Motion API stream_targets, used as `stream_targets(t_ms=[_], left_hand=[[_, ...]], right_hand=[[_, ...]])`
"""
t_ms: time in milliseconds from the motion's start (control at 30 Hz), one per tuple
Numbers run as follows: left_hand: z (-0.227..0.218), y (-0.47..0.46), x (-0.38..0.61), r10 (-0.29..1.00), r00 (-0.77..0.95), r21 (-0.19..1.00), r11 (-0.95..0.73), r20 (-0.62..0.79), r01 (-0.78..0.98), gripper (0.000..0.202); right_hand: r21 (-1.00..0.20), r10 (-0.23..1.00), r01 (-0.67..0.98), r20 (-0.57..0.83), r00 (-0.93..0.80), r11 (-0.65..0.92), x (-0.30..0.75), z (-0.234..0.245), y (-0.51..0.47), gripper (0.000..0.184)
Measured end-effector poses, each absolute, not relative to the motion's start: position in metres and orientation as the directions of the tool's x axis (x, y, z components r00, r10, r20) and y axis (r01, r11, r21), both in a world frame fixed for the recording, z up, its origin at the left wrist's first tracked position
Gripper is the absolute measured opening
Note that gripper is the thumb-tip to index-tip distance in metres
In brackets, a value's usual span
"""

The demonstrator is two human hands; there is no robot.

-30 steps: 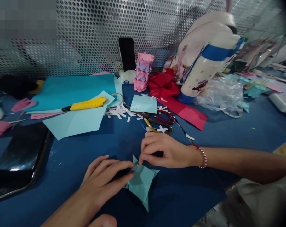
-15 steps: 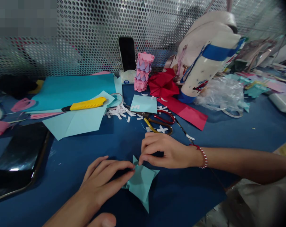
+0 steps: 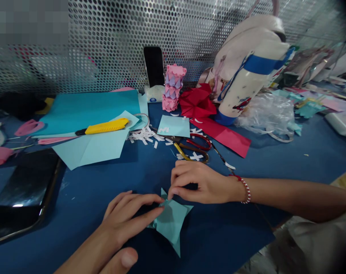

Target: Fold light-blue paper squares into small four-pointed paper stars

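Note:
A folded light-teal paper piece (image 3: 170,222) with pointed corners lies on the blue mat (image 3: 233,236) near the front edge. My left hand (image 3: 127,219) rests flat on its left side, fingers stretched out and pressing the paper down. My right hand (image 3: 200,180), with a beaded bracelet at the wrist, is curled over the paper's top corner and pinches it between thumb and fingertips.
Scissors (image 3: 194,146) with red and yellow handles and white paper scraps lie just behind my right hand. A yellow utility knife (image 3: 104,126) sits on teal sheets at the left. A dark tablet (image 3: 21,194) lies at the far left; red paper, a pink paper tower (image 3: 173,86) and a bag stand behind.
Nearly nothing has moved. My left hand has shifted slightly, its thumb now showing more at the bottom edge, and the view has dropped a little.

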State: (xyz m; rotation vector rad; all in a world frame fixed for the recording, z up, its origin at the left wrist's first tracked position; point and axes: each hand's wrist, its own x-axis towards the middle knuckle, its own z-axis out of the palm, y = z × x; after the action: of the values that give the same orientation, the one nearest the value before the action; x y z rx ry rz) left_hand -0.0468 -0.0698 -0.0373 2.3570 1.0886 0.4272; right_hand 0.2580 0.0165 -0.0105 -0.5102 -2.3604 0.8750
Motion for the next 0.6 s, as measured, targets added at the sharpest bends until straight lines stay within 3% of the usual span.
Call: stream_targets(t_ms=[200,400,600], left_hand=[[-0.031,-0.07,-0.044,0.798,0.598,0.583,-0.523,0.079,0.622,0.069],[-0.022,-0.068,-0.043,0.778,0.614,0.524,-0.581,0.131,0.623,0.076],[-0.018,-0.065,-0.042,0.792,0.606,0.519,-0.551,0.078,0.653,0.069]], right_hand=[[-0.683,0.519,0.158,0.363,-0.774,0.713,0.258,-0.01,0.017,0.031],[-0.689,0.519,0.153,0.362,-0.775,0.709,0.257,-0.01,0.017,0.029],[-0.691,0.519,0.138,0.38,-0.765,0.709,0.257,-0.01,0.016,0.03]])
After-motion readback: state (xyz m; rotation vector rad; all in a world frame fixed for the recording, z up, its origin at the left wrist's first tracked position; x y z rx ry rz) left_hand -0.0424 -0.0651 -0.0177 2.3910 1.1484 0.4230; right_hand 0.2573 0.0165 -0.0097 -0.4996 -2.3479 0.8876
